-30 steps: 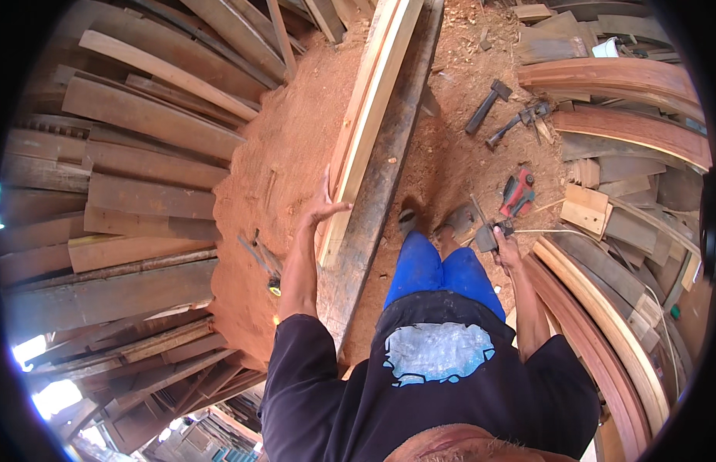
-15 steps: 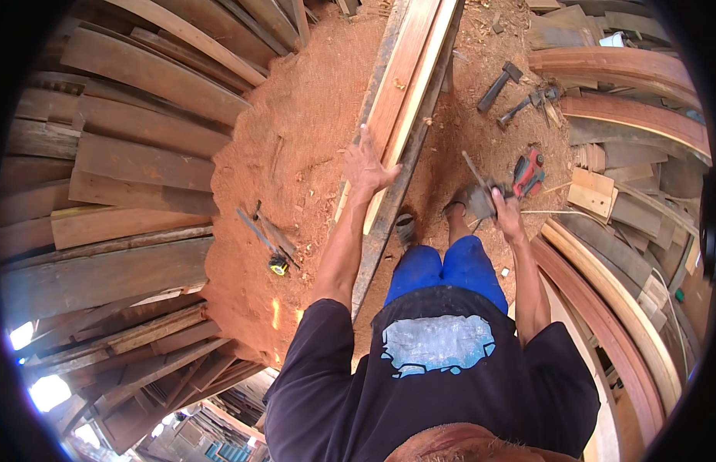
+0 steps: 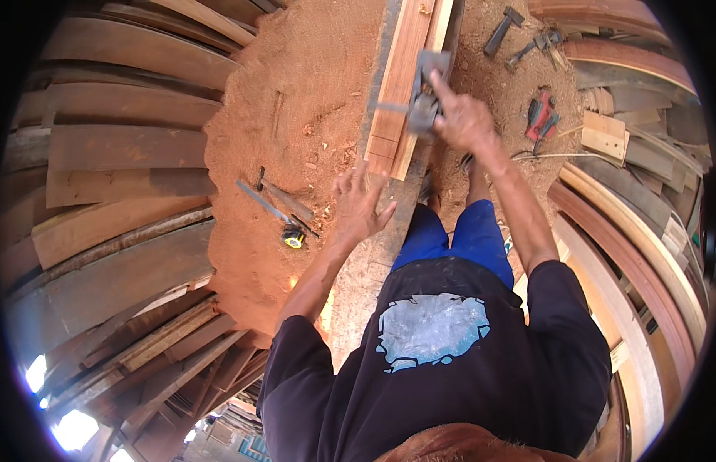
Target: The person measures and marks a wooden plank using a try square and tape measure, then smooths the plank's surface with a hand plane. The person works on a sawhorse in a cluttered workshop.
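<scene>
My right hand [image 3: 469, 123] grips a grey hand plane [image 3: 425, 112], blurred, with a thin bar reaching out to its left. The plane is over a reddish board [image 3: 408, 54] that lies lengthwise beside a paler strip [image 3: 405, 158]. Both rest on a long worn bench beam [image 3: 365, 269] running away from me. Dark lines cross the board close to its near end. At that end my left hand [image 3: 360, 204] has its fingers spread and holds nothing; its fingertips are by the board's left corner, and contact is unclear.
Sawdust covers the floor. On the left lie a yellow tape measure [image 3: 294, 237] and a long thin blade-like tool [image 3: 259, 199]. A hammer [image 3: 504, 31], another metal tool [image 3: 533, 48] and a red power tool [image 3: 541, 115] lie on the right. Stacked planks [image 3: 127, 146] line both sides.
My right hand has brought the plane from beside my legs up and left over the board. My left hand has moved off the board's top, back to its near end.
</scene>
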A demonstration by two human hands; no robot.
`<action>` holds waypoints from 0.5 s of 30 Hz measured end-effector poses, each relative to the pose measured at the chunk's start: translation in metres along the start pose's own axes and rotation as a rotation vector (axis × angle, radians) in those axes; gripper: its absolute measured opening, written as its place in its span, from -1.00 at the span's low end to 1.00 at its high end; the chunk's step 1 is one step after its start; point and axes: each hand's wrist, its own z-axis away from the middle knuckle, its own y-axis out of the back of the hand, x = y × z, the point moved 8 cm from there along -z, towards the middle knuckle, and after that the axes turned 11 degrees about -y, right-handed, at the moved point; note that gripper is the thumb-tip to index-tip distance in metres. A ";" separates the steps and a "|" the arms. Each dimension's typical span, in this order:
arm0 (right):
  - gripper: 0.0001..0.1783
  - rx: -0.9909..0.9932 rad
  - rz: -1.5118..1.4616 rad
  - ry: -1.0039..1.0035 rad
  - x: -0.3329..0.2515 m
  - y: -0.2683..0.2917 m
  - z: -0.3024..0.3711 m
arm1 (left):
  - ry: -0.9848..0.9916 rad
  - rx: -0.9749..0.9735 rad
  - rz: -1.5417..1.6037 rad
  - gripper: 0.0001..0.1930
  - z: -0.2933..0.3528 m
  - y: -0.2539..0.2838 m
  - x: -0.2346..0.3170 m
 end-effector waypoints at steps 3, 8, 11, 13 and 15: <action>-0.08 -0.219 -0.039 -0.040 -0.048 -0.063 0.071 | -0.022 -0.086 0.102 0.06 -0.010 0.016 -0.008; 0.06 -0.316 -0.262 0.027 -0.062 -0.142 0.126 | -0.205 -0.255 0.380 0.21 -0.022 -0.038 -0.016; -0.01 -0.239 -0.160 -0.093 -0.034 -0.096 0.052 | -0.285 0.166 0.329 0.18 -0.105 -0.041 -0.048; 0.02 0.013 -0.150 -0.032 0.004 -0.037 -0.019 | -0.330 0.361 0.297 0.15 -0.197 -0.002 -0.053; 0.06 0.287 -0.179 0.182 0.007 0.024 -0.058 | -0.410 0.465 0.152 0.26 -0.257 0.007 -0.075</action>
